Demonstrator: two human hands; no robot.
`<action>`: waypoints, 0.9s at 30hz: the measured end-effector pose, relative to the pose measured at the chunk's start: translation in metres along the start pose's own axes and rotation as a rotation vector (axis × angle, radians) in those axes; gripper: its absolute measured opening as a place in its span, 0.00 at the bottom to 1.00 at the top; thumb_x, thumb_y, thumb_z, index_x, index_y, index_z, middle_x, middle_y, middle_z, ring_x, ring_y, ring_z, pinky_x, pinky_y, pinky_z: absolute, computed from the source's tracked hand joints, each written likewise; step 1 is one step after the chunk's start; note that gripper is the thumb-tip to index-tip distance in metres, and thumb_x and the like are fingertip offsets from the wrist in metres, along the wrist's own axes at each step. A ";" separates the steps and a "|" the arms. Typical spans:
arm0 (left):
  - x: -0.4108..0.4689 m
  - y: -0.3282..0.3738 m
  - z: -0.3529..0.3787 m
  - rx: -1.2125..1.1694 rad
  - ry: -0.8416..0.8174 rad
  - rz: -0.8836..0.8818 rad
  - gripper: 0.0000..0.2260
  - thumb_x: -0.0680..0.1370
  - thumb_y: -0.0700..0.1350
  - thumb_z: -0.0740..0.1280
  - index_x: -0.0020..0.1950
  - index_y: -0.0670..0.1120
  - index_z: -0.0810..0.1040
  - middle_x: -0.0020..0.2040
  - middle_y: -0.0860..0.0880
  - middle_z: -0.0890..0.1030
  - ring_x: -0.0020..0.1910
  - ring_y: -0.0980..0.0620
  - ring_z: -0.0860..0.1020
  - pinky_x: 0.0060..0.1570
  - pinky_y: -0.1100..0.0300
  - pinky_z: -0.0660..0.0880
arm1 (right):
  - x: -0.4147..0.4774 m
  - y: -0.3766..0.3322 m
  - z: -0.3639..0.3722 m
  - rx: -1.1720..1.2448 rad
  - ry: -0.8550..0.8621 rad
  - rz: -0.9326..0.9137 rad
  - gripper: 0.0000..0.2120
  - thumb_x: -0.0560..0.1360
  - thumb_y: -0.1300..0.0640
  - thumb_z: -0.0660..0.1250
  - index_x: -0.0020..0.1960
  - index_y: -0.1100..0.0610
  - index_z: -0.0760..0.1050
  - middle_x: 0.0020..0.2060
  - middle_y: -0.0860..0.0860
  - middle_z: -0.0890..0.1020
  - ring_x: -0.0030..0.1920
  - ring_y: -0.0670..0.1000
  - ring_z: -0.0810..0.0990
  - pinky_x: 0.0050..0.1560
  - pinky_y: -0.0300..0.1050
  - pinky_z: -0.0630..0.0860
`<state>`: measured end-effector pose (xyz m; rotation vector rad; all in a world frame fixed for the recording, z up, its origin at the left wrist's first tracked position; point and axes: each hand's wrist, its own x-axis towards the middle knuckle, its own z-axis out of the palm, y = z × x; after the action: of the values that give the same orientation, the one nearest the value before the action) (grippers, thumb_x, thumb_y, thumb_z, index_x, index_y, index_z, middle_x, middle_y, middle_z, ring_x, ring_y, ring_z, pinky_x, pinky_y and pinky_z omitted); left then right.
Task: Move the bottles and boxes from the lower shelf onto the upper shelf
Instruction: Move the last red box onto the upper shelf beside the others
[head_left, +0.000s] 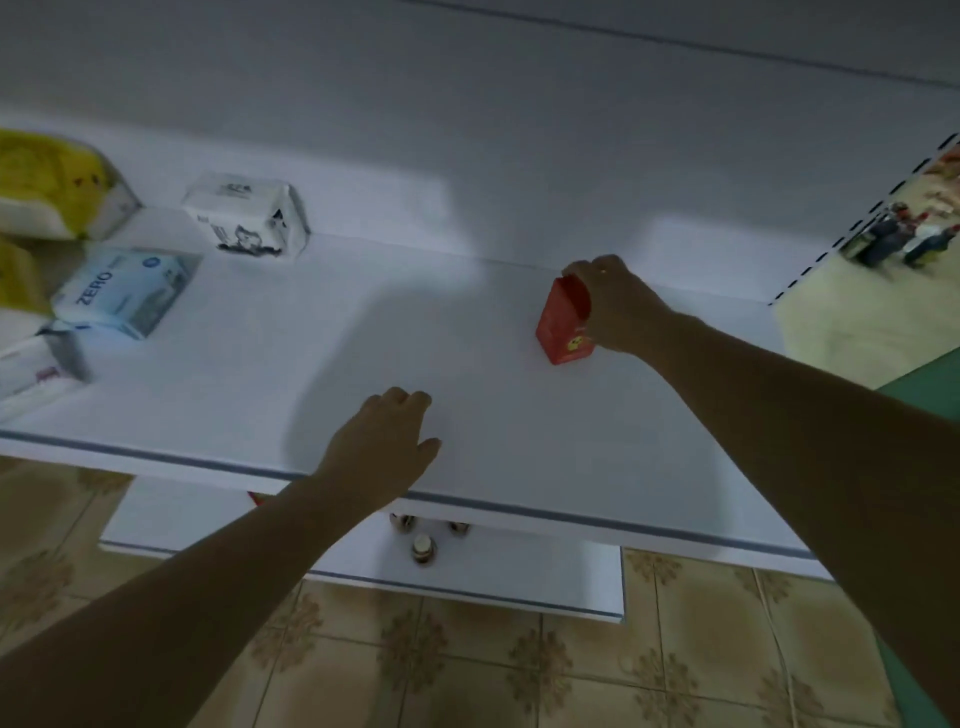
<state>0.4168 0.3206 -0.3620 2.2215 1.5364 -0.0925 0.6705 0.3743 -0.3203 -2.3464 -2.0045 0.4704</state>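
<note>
Red box (563, 332): standing, upper shelf (311, 389), right-rear area; right hand (615, 306) fingers (582, 267) pinching its top. Seat it flat before letting go. Left hand (384, 441): loosely curled, holding nothing, near front edge.

The upper shelf (467, 364) hid most of the lower shelf (545, 571), showing only caps of the bottles (423, 548) and a red sliver (257, 499), the right hand (613, 306) covered one side of the red box (563, 327), the left edge cut the yellow pack (47, 182) and a blurred white pack (31, 374), and the far-right goods (904, 234) were too blurred to tell.
</note>
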 end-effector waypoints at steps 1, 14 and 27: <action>0.000 0.000 0.003 -0.012 0.000 -0.004 0.22 0.79 0.51 0.61 0.72 0.47 0.65 0.67 0.46 0.71 0.65 0.46 0.70 0.63 0.52 0.71 | -0.001 0.001 0.000 -0.014 0.027 0.017 0.32 0.71 0.65 0.68 0.72 0.53 0.62 0.67 0.58 0.62 0.59 0.64 0.74 0.57 0.54 0.76; -0.026 0.053 -0.040 -0.297 -0.249 0.205 0.44 0.69 0.49 0.75 0.77 0.50 0.52 0.72 0.49 0.66 0.70 0.50 0.66 0.68 0.57 0.64 | -0.103 -0.019 -0.066 0.465 -0.334 0.092 0.26 0.69 0.48 0.74 0.65 0.49 0.73 0.54 0.50 0.78 0.54 0.50 0.78 0.55 0.42 0.76; -0.118 0.036 -0.124 -0.032 -0.160 0.338 0.40 0.71 0.53 0.73 0.76 0.53 0.53 0.64 0.53 0.72 0.61 0.55 0.72 0.63 0.61 0.70 | -0.245 -0.079 -0.194 0.492 -0.291 -0.007 0.25 0.70 0.51 0.73 0.66 0.52 0.73 0.55 0.53 0.79 0.51 0.51 0.82 0.53 0.43 0.81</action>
<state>0.3806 0.2547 -0.2043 2.3510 1.0568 -0.1378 0.6089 0.1858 -0.0668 -2.0538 -1.7239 1.2072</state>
